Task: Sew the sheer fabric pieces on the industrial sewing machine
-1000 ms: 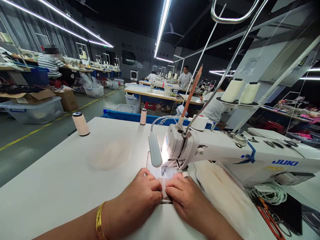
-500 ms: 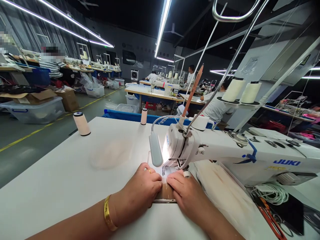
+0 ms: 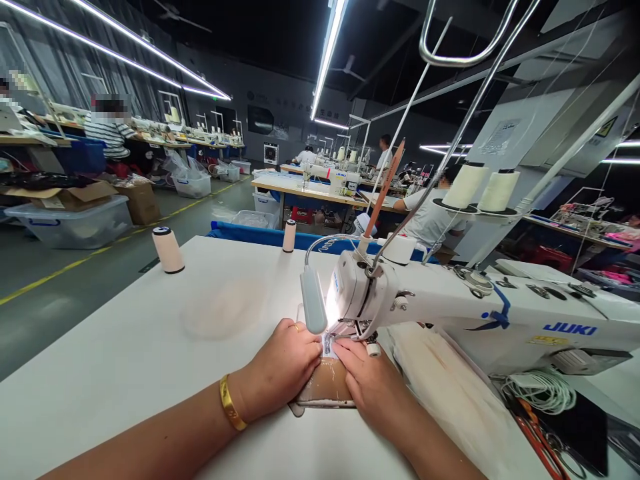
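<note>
My left hand (image 3: 284,363), with a ring and a gold bangle, is closed just left of the presser foot (image 3: 328,344) of a white sewing machine (image 3: 425,287). To the right of the foot, my right hand (image 3: 377,383) has its thumb and fingers pressed together at the lit needle area. What the fingertips of either hand hold is too small and hidden to make out. Between the hands lies a brown patch (image 3: 327,383) on the machine bed, with pale thread bits on it. A grey lamp (image 3: 313,300) shines on the needle.
Sheer beige fabric (image 3: 450,373) lies under the machine arm; another sheer piece (image 3: 225,310) lies left. Two thread cones (image 3: 169,251) stand at the table's far side. Orange-handled scissors (image 3: 537,433) and a white cord coil (image 3: 543,390) lie right. Co-workers sit beyond.
My left hand has shifted slightly forward, and the gap between the hands has widened, so more of the brown patch shows. The view has tilted a little upward.
</note>
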{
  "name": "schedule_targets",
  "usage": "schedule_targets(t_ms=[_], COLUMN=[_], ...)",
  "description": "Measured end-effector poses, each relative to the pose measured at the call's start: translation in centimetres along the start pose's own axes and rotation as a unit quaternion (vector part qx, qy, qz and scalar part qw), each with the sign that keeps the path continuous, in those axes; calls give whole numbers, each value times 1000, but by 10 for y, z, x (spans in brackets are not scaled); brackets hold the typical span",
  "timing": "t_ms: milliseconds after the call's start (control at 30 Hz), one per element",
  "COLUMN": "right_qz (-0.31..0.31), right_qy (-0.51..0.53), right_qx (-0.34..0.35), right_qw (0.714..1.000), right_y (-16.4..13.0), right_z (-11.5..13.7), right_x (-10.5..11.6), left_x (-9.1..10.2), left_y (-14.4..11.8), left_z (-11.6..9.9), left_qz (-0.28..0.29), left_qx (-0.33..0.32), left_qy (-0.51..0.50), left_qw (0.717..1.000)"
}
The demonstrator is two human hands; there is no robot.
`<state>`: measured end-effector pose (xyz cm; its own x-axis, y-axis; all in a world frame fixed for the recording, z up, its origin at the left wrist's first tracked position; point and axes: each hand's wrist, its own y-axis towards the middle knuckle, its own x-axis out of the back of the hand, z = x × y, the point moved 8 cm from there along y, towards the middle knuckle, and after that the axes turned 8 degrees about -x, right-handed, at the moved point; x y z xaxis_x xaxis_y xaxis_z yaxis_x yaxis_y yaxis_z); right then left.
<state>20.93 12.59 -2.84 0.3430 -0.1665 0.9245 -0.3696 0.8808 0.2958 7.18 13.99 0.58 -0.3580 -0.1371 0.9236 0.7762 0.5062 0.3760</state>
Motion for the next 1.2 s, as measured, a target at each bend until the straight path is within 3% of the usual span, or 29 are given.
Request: schedule_targets(t_ms=[200,333,500,567,633,733,800,900,1000,1200], right_qz=[-18,-40,-71,-71,-45,12,27,23,16,15], right_qy=[3,19,73,111,150,172,168,163,164,163], right_qx=[16,28,61,91,113,126,132,151,176,202], right_qw=[1000,999,993,987,981,977,977,975,971,966], right_y=[-3,-4,-7,-10,-12,-15,-17,-19,-21,-23], right_z=[3,8,20,29,39,49,52,54,57,66], right_x=[2,7,18,22,23,19,19,22,25,33], left_x=[-5,-13,-19,-13,-4,8,15,19,8,-3], left_y=[-7,-12,-20,-23,-25,-25,-22,-20,-20,-18], left_z=[7,0,-17,-28,-41,-57,-48,-15,6,4], left_qz=[57,106,104,96,92,118,103,55,57,47], left_qx=[58,62,50,50,41,15,26,77,99,68], left_qy=[55,126,137,79,-41,-241,-251,-109,-34,-24], left_qw=[995,984,984,991,994,963,962,989,993,996])
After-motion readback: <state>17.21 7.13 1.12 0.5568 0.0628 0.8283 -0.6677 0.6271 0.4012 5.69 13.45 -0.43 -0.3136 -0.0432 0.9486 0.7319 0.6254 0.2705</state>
